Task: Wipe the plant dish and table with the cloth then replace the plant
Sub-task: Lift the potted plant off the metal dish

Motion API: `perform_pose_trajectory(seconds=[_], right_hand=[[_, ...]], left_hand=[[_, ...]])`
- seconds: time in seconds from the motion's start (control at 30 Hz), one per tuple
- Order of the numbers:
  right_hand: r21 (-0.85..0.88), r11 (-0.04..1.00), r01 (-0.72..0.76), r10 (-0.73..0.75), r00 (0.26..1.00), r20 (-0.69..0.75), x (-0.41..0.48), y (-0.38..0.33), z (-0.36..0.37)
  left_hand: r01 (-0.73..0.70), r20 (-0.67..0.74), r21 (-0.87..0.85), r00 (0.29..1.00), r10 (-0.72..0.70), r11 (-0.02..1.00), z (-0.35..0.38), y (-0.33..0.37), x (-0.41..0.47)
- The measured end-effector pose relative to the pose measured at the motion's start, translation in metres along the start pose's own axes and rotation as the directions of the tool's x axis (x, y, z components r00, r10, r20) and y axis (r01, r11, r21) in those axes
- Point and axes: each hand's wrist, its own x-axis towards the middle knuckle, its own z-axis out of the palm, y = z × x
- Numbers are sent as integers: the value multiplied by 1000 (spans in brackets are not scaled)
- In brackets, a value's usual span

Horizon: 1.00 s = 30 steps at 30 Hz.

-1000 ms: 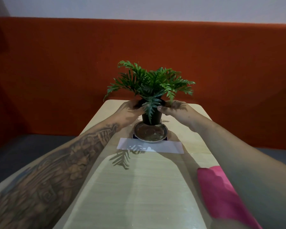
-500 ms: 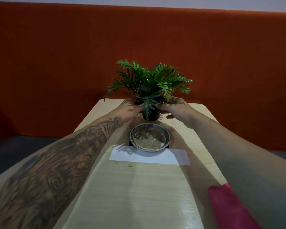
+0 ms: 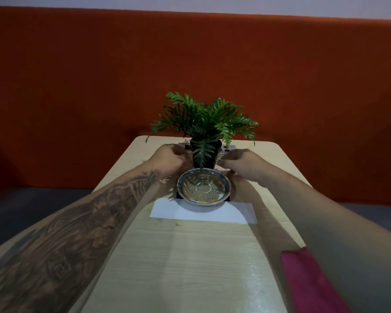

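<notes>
A green fern in a black pot [image 3: 204, 154] stands on the pale wooden table [image 3: 190, 263], just behind the empty silver dish [image 3: 203, 188]. My left hand [image 3: 169, 158] is at the pot's left side with curled fingers, and my right hand [image 3: 242, 162] is at its right side. The fingertips of both hands rest against the pot. A folded pink cloth [image 3: 307, 281] lies near the table's front right edge, partly under my right forearm.
The dish sits on a dark square mat [image 3: 178, 196], with a white paper strip [image 3: 203, 214] in front of it. A small white object [image 3: 183, 144] shows behind the pot. An orange sofa back [image 3: 190, 75] runs behind the table.
Both hands lifted the pot off the dish, carried it away from me and set it down on the table behind the dish. The dish now stands empty.
</notes>
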Motion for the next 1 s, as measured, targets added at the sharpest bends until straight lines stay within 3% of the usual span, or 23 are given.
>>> perform_pose_trajectory(seconds=[0.1,0.27,0.63,0.87,1.0], right_hand=[[-97,989,-112,114,993,17,-17,3,-1],[-7,967,-254,254,967,24,-43,-2,4],[181,959,-219,232,971,-52,-81,-20,0],[231,955,-184,202,978,-56,-121,-23,-8],[228,959,-169,187,981,-61,-142,-23,-8]], left_hand=[[122,-23,131,993,-120,984,-10,-7,-14],[214,36,167,974,-223,962,-9,-2,-39],[314,86,-181,949,-303,932,-19,19,-83],[420,291,-523,906,-308,741,-13,22,-140],[397,301,-606,917,-263,690,-10,25,-170]])
